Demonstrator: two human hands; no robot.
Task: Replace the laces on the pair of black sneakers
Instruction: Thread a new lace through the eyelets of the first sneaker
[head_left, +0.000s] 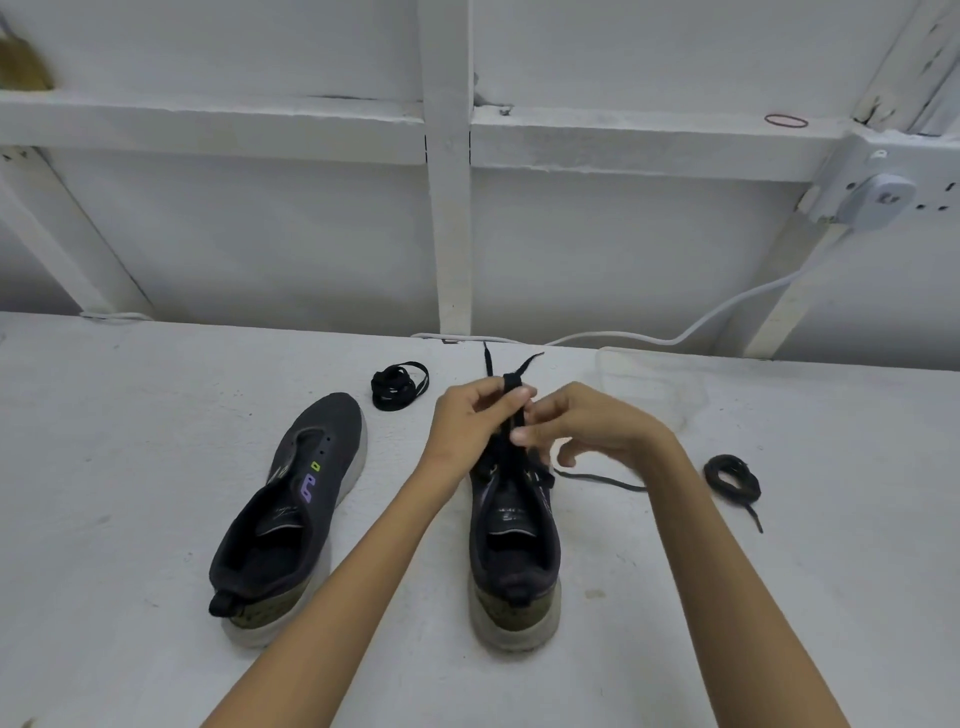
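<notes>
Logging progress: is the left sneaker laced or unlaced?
Unlaced. The left sneaker shows bare eyelets with nothing through them. The left hand and right hand pinch a lace over the right sneaker.

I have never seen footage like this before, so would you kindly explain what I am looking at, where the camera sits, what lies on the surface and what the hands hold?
There is no machine here: a person works with two bare hands. The single picture comes from a camera worn on the person's head, looking forward and down, so the arms reach in from the bottom. The left hand and right hand both pinch a black lace that rises from the middle sneaker; a strand of lace trails over the white table to the right. The second sneaker lies further left with bare eyelets. One coiled lace sits beyond it, and another coil lies at the far right. A white cable runs along the table's back edge.
</notes>
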